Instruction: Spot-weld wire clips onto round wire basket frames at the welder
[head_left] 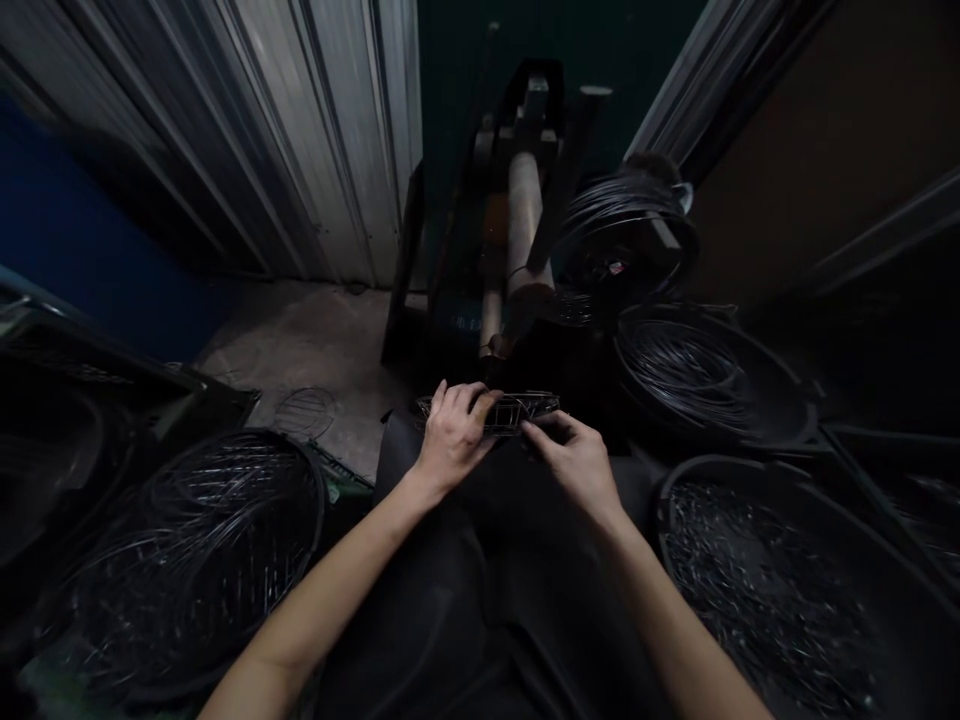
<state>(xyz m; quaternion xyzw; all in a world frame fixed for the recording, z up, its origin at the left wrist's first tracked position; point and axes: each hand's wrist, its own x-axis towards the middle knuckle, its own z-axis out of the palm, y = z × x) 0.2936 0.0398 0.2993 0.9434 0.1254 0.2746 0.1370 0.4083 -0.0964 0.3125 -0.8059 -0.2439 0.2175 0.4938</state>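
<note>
A small flat wire frame [517,408] is held level in front of me, over my dark-clothed lap. My left hand [452,437] is closed around its left part, fingers curled over the top. My right hand [574,462] pinches the frame's near edge at the right of middle with thumb and forefinger. The frame is made of thin dark metal wires; its left end is hidden under my fingers.
A dark tub of round wire rings [202,540] sits at my left. A tub of short wire pieces [765,580] lies at my right, another with coiled wire [697,375] beyond it. A machine with a roller [525,215] and a wire spool [630,225] stands ahead. A round wire grille [304,412] lies on the concrete floor.
</note>
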